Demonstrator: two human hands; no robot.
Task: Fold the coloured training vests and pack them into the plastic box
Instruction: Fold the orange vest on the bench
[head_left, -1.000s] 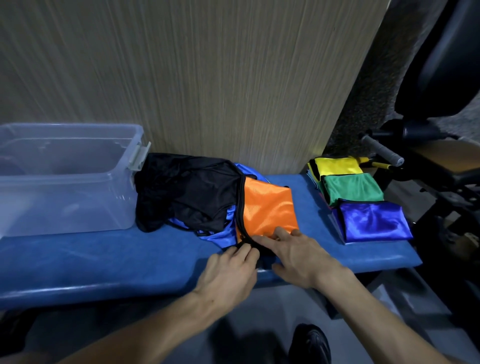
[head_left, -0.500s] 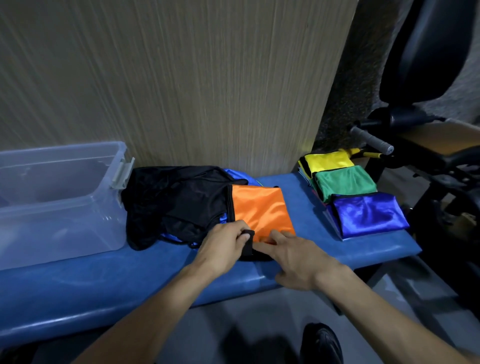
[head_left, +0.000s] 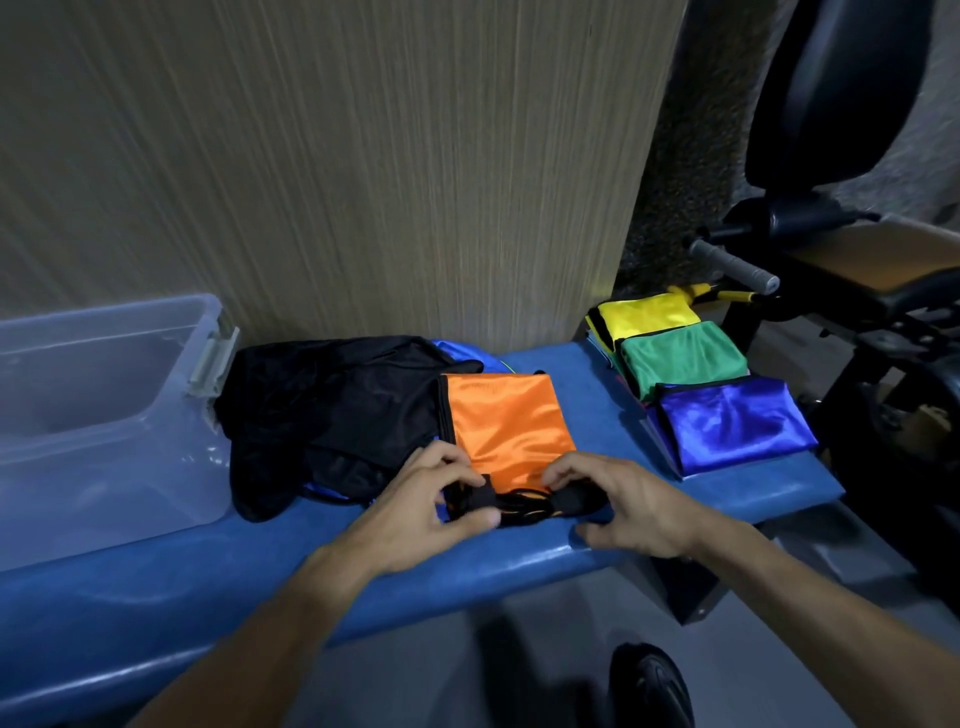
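Observation:
An orange vest (head_left: 506, 423) with black trim lies folded on the blue padded bench (head_left: 218, 561). My left hand (head_left: 423, 512) and my right hand (head_left: 621, 506) both pinch its black near edge, side by side. Left of it is a heap of black fabric (head_left: 332, 410) over a blue vest (head_left: 457, 351). A clear plastic box (head_left: 98, 415) stands at the bench's left end, nothing visible inside. Folded yellow (head_left: 647, 314), green (head_left: 683, 356) and blue (head_left: 732, 423) vests lie in an overlapping row at the right end.
A wood-grain wall panel (head_left: 363, 166) rises directly behind the bench. Black gym equipment (head_left: 841, 270) with a grey handle (head_left: 737, 267) stands to the right. My black shoe (head_left: 652, 686) is on the grey floor below the bench edge.
Both hands have drawn the orange vest's black near edge toward the bench front and moved apart along it. The camera has shifted left and tilted.

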